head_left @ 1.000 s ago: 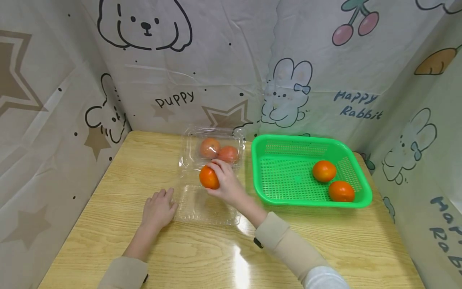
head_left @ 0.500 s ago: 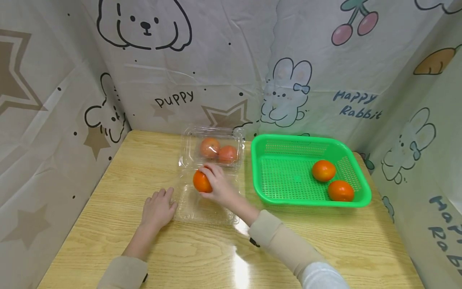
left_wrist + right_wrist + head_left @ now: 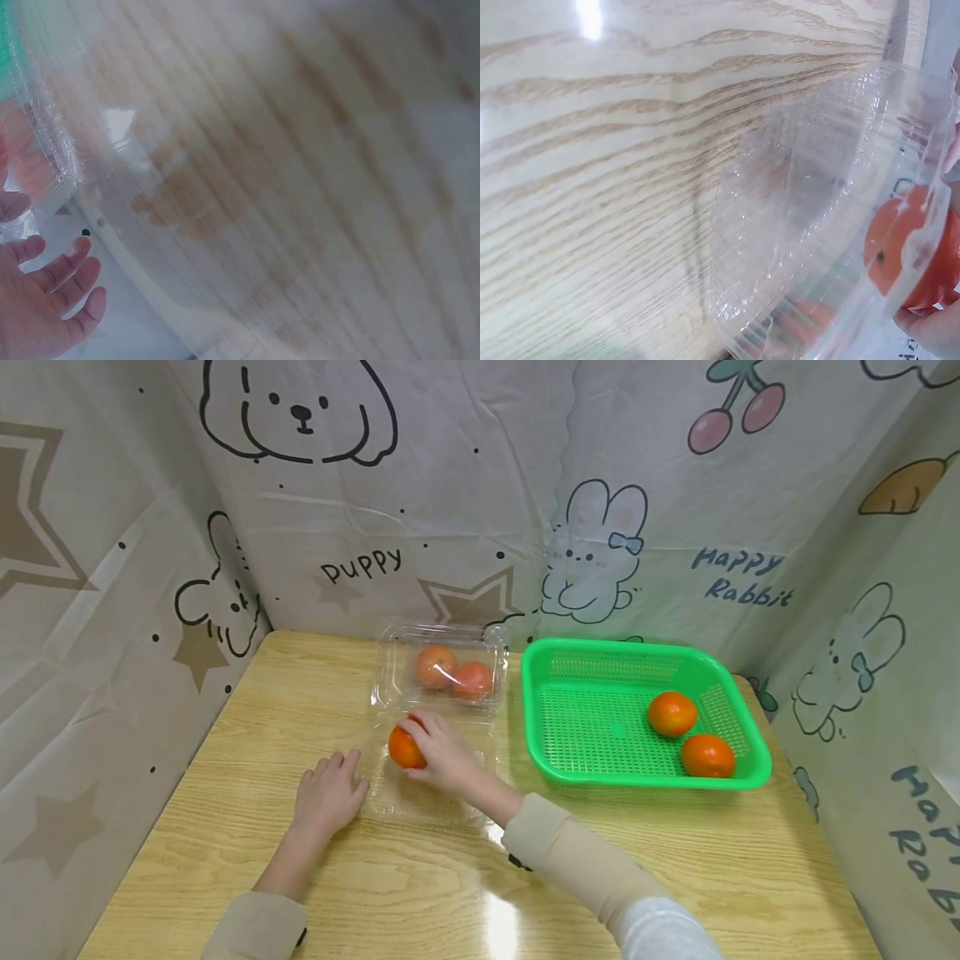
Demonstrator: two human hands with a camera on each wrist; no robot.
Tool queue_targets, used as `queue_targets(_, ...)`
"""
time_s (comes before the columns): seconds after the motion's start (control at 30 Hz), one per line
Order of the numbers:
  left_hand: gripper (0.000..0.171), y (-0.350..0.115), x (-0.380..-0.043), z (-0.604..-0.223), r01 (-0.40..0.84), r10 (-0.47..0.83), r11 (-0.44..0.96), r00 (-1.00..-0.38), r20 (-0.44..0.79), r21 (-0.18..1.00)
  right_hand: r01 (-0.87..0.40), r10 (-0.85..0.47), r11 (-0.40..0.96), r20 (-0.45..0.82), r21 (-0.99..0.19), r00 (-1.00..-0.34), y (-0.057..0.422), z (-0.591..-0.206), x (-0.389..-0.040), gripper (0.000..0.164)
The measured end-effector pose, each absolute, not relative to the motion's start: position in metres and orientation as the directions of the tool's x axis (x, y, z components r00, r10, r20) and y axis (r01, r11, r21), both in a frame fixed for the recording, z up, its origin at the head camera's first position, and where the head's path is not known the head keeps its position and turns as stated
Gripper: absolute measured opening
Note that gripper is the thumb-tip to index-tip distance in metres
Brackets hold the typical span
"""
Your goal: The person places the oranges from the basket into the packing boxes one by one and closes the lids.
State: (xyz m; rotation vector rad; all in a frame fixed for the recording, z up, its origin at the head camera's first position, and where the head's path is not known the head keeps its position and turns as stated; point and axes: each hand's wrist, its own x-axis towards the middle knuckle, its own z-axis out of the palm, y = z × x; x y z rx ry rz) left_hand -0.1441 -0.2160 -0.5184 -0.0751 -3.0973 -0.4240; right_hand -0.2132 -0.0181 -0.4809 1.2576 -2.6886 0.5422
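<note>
My right hand [image 3: 442, 756] grips a glossy orange-red persimmon [image 3: 403, 748] from its right side, fingers over the top. It is over the front half of a clear plastic clamshell box [image 3: 450, 806]. In the right wrist view, that persimmon [image 3: 896, 247] shows a small dark tip and partly overlaps the clear plastic. Two more persimmons [image 3: 435, 668] sit in the box's back half. At the left edge of the box is my left hand [image 3: 328, 793], palm down with nothing in it; the left wrist view shows its fingers [image 3: 71, 266] loosely bent.
To the right of the box stands a green plastic basket [image 3: 532, 718] with slotted sides. Inside, toward its right end, lie two persimmons [image 3: 690, 735]. A printed cloth [image 3: 450, 510] rises behind and at both sides of the wooden table [image 3: 390, 893].
My right hand has carried the persimmon left and toward me, lower over the front half of the box. The left hand has stayed where it was.
</note>
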Motion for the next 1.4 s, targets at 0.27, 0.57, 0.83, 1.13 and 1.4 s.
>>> queue_targets(0.27, 0.043, -0.216, -0.143, -0.517, 0.040, 0.039, 0.959, -0.999, 0.008, 0.280, -0.752, -0.727, 0.605, 0.204, -0.262, -0.656, -0.028, -0.483, -0.214, 0.067)
queue_targets(0.57, 0.044, -0.215, -0.143, -0.517, 0.042, 0.037, 0.958, -0.999, 0.022, 0.285, -0.752, -0.735, 0.613, 0.175, -0.242, -0.656, -0.037, -0.485, -0.215, 0.069)
queue_targets(0.83, 0.044, -0.216, -0.143, -0.516, 0.041, 0.038, 0.960, -0.999, 0.017, 0.277, -0.736, -0.737, 0.638, 0.095, -0.228, -0.669, -0.043, -0.489, -0.215, 0.069)
queue_targets(1.13, 0.046, -0.215, -0.143, -0.516, 0.043, 0.042, 0.962, -0.999, 0.009, 0.269, -0.745, -0.746, 0.638, 0.083, -0.195, -0.661, -0.048, -0.495, -0.216, 0.070)
queue_targets(1.4, 0.045, -0.215, -0.144, -0.516, 0.039, 0.037, 0.961, -0.999, 0.013, 0.272, -0.738, -0.745, 0.644, 0.056, -0.199, -0.665, -0.050, -0.496, -0.215, 0.070)
